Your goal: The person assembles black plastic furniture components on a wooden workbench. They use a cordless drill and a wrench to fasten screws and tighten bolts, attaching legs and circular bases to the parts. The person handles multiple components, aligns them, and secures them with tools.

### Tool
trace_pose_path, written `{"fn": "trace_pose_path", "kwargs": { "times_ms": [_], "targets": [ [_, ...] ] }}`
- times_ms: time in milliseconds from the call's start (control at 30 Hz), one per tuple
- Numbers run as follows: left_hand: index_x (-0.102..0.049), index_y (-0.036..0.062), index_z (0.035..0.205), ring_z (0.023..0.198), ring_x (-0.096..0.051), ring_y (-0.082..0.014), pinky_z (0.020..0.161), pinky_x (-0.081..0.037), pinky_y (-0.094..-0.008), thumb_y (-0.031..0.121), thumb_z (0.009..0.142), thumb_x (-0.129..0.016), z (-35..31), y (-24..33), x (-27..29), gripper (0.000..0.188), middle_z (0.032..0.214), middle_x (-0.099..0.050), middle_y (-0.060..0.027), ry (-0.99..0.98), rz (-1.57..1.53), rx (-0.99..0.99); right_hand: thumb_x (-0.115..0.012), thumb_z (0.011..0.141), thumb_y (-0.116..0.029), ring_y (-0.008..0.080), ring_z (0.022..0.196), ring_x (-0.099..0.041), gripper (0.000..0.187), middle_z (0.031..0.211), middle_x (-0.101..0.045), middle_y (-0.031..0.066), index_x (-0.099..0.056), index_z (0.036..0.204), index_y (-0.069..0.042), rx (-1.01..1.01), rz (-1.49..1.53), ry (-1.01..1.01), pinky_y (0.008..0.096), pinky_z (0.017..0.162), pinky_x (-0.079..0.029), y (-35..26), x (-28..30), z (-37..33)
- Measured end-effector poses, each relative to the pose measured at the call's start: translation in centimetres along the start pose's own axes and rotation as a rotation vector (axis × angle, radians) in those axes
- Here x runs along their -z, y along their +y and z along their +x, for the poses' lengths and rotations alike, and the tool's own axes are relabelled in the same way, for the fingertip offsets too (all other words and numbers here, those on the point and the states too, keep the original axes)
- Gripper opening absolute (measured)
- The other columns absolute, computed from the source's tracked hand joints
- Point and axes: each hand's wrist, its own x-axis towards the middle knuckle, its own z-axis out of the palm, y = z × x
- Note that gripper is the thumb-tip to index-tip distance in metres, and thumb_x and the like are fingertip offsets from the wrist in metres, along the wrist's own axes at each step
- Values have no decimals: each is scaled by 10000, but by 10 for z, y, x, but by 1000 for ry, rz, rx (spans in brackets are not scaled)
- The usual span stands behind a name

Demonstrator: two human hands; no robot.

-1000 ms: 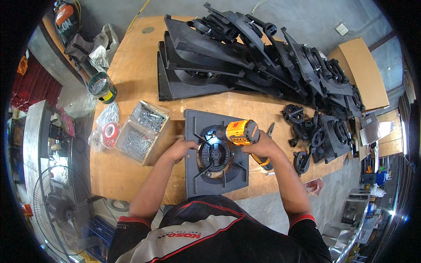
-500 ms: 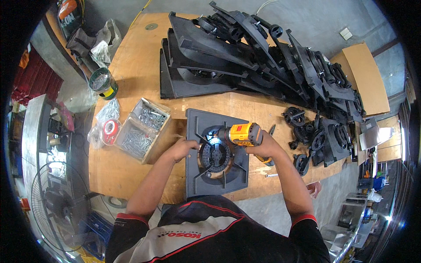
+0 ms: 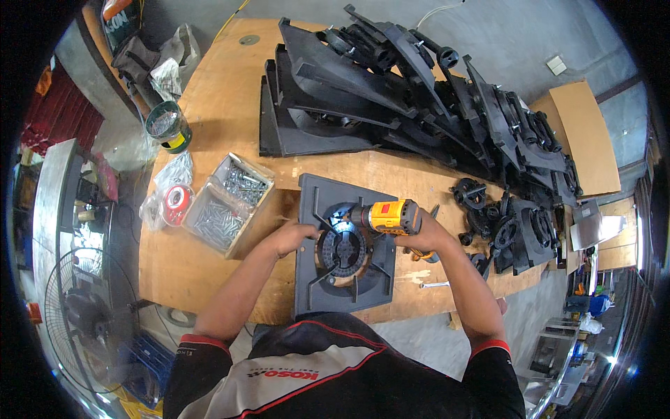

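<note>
A black square gas stove body (image 3: 312, 279) with a round burner (image 3: 342, 249) in its middle lies on the wooden table in front of me. My right hand (image 3: 427, 232) is wrapped around the handle of a yellow cordless drill (image 3: 393, 217). The drill lies sideways over the stove, its nose pointing left at the upper part of the burner opening, where its light shines. What the tip touches is too small to tell. My left hand (image 3: 293, 239) grips the stove body at its left side, fingers curled over towards the burner opening.
A divided box (image 3: 260, 209) of bolts and screws stands left of the stove, beside a red-and-white tape roll (image 3: 179, 198) and a dark tub (image 3: 169, 130). More black stove bodies (image 3: 335, 91) are stacked at the back. Loose burners (image 3: 481, 209) and a wrench (image 3: 434, 285) lie right.
The view has shifted slightly. Both hands and the drill keep nearly the same place over the stove body.
</note>
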Motion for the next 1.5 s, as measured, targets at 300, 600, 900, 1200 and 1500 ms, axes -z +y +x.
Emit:
{"fn": "trace_pose_path", "kwargs": {
  "times_ms": [300, 600, 900, 1200, 1500],
  "targets": [
    [-663, 20, 984, 862, -649, -183, 695, -503, -341, 162, 809, -673, 6, -5, 3, 226, 902, -660, -58, -32, 16, -46, -909, 568, -335, 398, 998, -664, 608, 1027, -690, 225, -689, 1045, -28, 57, -581, -56, 446, 887, -526, -21, 25, 17],
    [-658, 58, 988, 850, -638, -164, 649, -490, -349, 175, 796, -694, 4, -4, 1, 227, 897, -656, -34, -48, 16, -1, -903, 573, -302, 388, 1031, -659, 661, 1084, -705, 187, -689, 1154, -70, 123, -554, -191, 439, 910, -524, -8, 32, 29],
    [-679, 10, 1032, 900, -664, -182, 739, -509, -307, 136, 804, -671, -7, 17, -3, 261, 925, -688, -59, -9, 75, 119, -854, 587, -187, 356, 1026, -664, 629, 1085, -720, 147, -695, 1193, -132, 146, -655, -304, 445, 896, -524, -49, 32, 39],
    [-699, 16, 1065, 949, -646, -189, 761, -512, -357, 189, 794, -683, 9, -20, 3, 321, 969, -698, -74, -32, 56, -16, -869, 580, -214, 380, 1048, -647, 654, 1094, -706, 166, -687, 1204, -137, 160, -649, -251, 453, 913, -516, 5, 37, 42],
    [-693, 18, 1082, 982, -657, -255, 808, -516, -397, 358, 878, -669, 4, 0, 10, 397, 1026, -700, -129, 88, 383, -44, -846, 614, -214, 369, 963, -686, 568, 1016, -721, 169, -707, 1155, -116, 154, -726, -268, 452, 852, -545, -77, 30, 36]
  ]
}}
